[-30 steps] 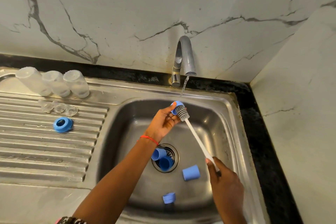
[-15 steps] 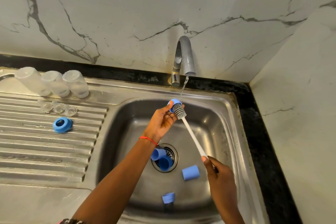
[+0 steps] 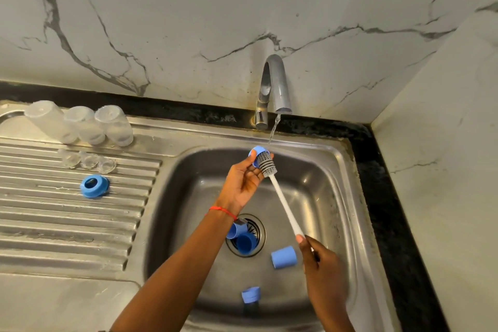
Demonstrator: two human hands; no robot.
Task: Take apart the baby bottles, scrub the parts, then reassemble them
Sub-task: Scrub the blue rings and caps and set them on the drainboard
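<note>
Water (image 3: 273,127) running thin from the tap (image 3: 277,83), so held right under it: blue bottle ring (image 3: 254,153), pinched at the tips of the left hand (image 3: 244,180), fingers curled round its rim and palm turned up, probably to keep the opening facing the brush. Pushed into that ring from the tap's near side: grey ribbed head of the bottle brush (image 3: 265,164), its white handle slanting down and away to the right hand (image 3: 320,261), fingers wrapped round the handle's end, likely for reach and twist. Waiting in the sink basin (image 3: 323,197) below the tap, apparently unscrubbed: two blue caps over the drain (image 3: 246,234), a third blue cap (image 3: 283,257) just beside the right hand, another blue ring (image 3: 250,294) nearest the camera. Parked well left of the tap on the ribbed draining board (image 3: 67,224), seemingly done and drying: three clear bottles (image 3: 80,124) upside down, three clear teats (image 3: 87,160), one blue collar (image 3: 94,186).
</note>
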